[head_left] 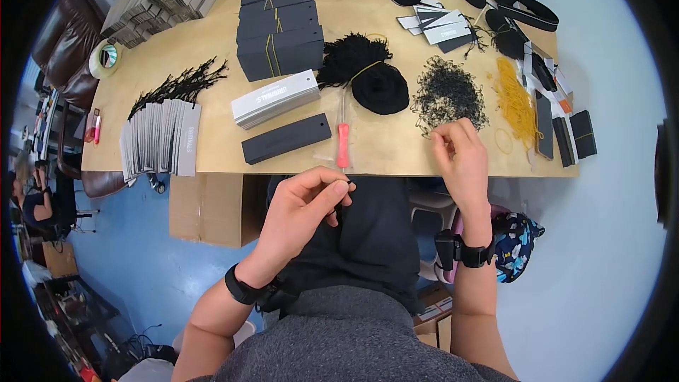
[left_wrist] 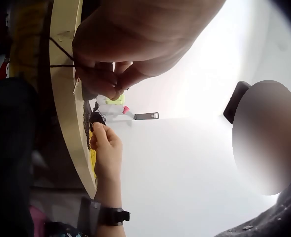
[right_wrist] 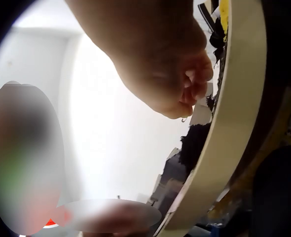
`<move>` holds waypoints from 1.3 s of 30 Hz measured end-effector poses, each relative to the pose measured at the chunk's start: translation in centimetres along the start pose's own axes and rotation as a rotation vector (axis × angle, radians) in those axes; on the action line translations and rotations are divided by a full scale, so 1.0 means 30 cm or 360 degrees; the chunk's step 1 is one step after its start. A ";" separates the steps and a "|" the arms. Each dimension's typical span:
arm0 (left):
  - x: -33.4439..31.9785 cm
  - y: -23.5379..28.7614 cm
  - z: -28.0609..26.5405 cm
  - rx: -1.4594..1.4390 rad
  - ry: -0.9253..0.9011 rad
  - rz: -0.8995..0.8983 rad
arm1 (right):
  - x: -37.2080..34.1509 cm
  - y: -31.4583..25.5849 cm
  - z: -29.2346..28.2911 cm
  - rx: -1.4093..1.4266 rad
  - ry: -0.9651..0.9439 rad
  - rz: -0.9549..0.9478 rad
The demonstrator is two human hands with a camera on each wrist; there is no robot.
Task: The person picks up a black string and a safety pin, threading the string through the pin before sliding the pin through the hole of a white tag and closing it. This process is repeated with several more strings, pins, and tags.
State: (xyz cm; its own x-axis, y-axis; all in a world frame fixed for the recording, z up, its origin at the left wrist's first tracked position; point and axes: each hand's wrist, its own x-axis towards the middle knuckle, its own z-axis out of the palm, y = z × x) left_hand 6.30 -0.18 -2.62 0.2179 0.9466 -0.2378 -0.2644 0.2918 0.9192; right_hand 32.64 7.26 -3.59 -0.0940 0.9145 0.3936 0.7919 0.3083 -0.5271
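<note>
Reading clock hours off the middle of the head view, btw. Pinching a thin dark cord (left_wrist: 62,51) between thumb and fingers of the left hand (head_left: 300,216), just off the near table edge at about 8. Gripping a tiny wire clip (right_wrist: 184,120) at the fingertips of the right hand (head_left: 463,163), at 3 o'clock, right by the loose heap of wire clips (head_left: 449,95) at 2.

Working at a pale wooden table (head_left: 212,35), kinda packed. Got a red-handled tool (head_left: 343,145) lying at 12 near the front edge, and a banded black cord bundle (head_left: 380,88) at 1. Spotting yellow bands (head_left: 516,102) between 2 and 3, with a phone (head_left: 544,125) just beside them. Over at 10, a dark card stack (head_left: 286,139), then white tags (head_left: 276,99) behind it and banded dark cards (head_left: 279,42) at 11. Also seeing strung tags (head_left: 161,139) fanned out between 9 and 10, and a tape roll (head_left: 105,58) at 10 on the left edge.

As for the room: blue floor (head_left: 134,240) at 8, open cardboard box (head_left: 209,209) under the table, brown chair (head_left: 71,35) out at 10, plain white wall (head_left: 601,205) at 3, and another person (head_left: 35,201) way off at 9.
</note>
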 end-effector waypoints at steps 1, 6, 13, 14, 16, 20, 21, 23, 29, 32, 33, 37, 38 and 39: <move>0.005 0.000 -0.002 -0.0004 -0.0026 -0.0011 | -0.001 -0.010 -0.001 0.0002 -0.0002 -0.0003; 0.011 0.011 -0.004 0.0060 0.0006 -0.0056 | -0.058 -0.155 -0.012 0.1267 -0.0557 0.0787; 0.008 0.000 -0.015 0.0033 -0.0083 -0.0003 | -0.095 -0.250 0.036 0.1963 -0.1106 0.0981; 0.007 0.000 -0.016 0.0033 -0.0080 -0.0003 | -0.095 -0.253 0.038 0.1963 -0.1108 0.0981; 0.006 0.000 -0.017 0.0020 -0.0090 -0.0004 | -0.090 -0.258 0.040 0.1897 -0.1138 0.0969; 0.005 -0.001 -0.019 0.0013 -0.0102 -0.0009 | -0.089 -0.245 0.053 0.1927 -0.1201 0.0954; 0.007 -0.002 -0.018 0.0040 -0.0102 -0.0011 | -0.090 -0.246 0.055 0.1939 -0.1208 0.0980; 0.011 -0.006 -0.022 0.0068 -0.0102 -0.0015 | -0.093 -0.243 0.060 0.1952 -0.1215 0.1007; 0.010 -0.009 -0.034 0.0099 -0.0127 -0.0083 | -0.103 -0.240 0.062 0.1827 -0.1255 0.0979; 0.007 -0.002 -0.034 0.0182 -0.0107 -0.0136 | -0.110 -0.271 0.045 0.1443 -0.1024 0.0747; 0.007 -0.002 -0.034 0.0113 -0.0125 -0.0145 | -0.107 -0.281 0.034 0.1221 -0.0797 0.0454; 0.004 0.016 -0.032 0.0051 -0.0179 -0.0216 | -0.101 -0.307 0.018 0.0820 -0.0421 -0.0114; 0.004 0.021 -0.031 0.0052 -0.0183 -0.0218 | -0.101 -0.297 0.021 0.0818 -0.0418 -0.0111; 0.004 0.026 -0.032 0.0017 -0.0212 -0.0266 | -0.099 -0.279 0.030 0.0743 -0.0396 -0.0279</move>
State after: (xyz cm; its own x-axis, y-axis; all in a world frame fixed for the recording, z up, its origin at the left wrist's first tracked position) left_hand 5.20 0.28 -2.23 0.3803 0.8584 -0.3442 -0.2041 0.4409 0.8741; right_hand 25.73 2.21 -1.03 -0.3849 0.8558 0.3455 0.4056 0.4932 -0.7696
